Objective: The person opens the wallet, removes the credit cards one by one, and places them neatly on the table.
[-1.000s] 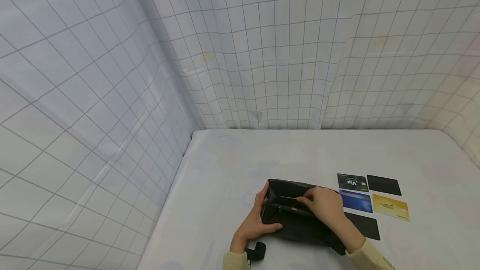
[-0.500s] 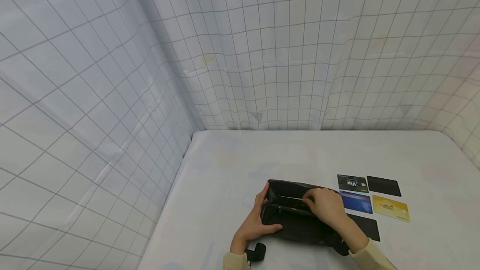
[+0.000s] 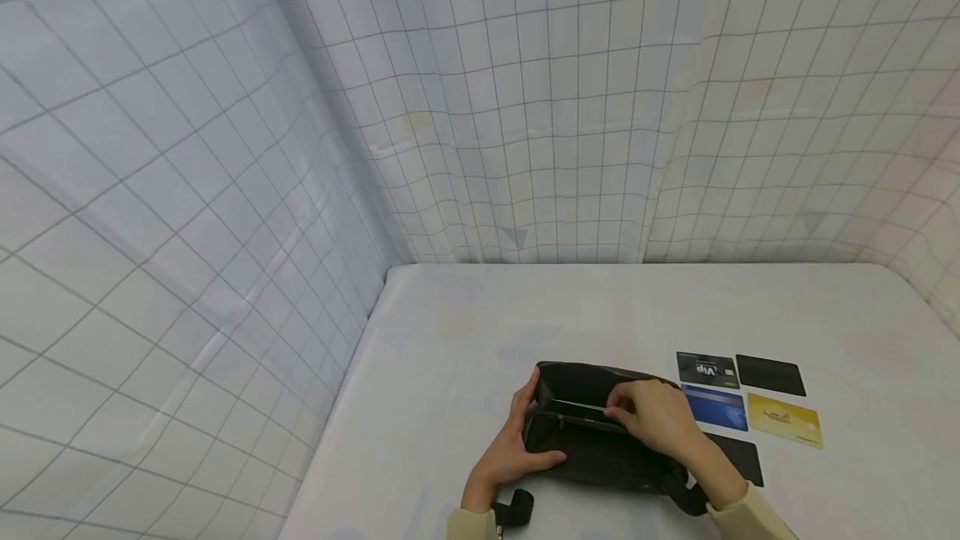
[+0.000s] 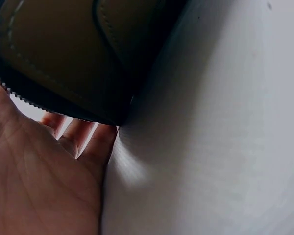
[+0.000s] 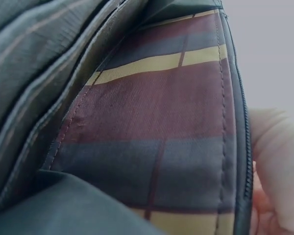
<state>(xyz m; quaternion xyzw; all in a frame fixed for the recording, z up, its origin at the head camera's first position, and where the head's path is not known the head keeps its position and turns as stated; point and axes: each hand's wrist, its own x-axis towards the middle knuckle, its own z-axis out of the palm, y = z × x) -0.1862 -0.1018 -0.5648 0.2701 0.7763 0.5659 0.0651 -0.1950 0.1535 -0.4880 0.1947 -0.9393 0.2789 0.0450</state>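
Note:
A black long zip-around wallet (image 3: 607, 458) lies spread open on the white table, its inner compartments facing up. My left hand (image 3: 508, 448) grips its left end, thumb on the near side and fingers behind. My right hand (image 3: 660, 417) reaches into the wallet from the right, with thumb and fingertips pinched at the end of a thin pale line along an inner divider. What lies between those fingertips is hidden. Striped lining (image 5: 152, 103) and a zipper edge (image 5: 246, 132) show in the right wrist view, beside layered dark slots (image 5: 44, 93).
Right of the wallet lie a black "Vip" card (image 3: 707, 370), a plain black card (image 3: 771, 375), a blue card (image 3: 715, 407), a yellow card (image 3: 785, 419) and another black card (image 3: 738, 457), partly behind my right forearm. Grid-patterned white curtains (image 3: 525, 107) surround the table (image 3: 420, 357).
My right hand has slid slightly right along the inside of the wallet, and more of the pale line shows. The left hand keeps its grip; the cards stay put.

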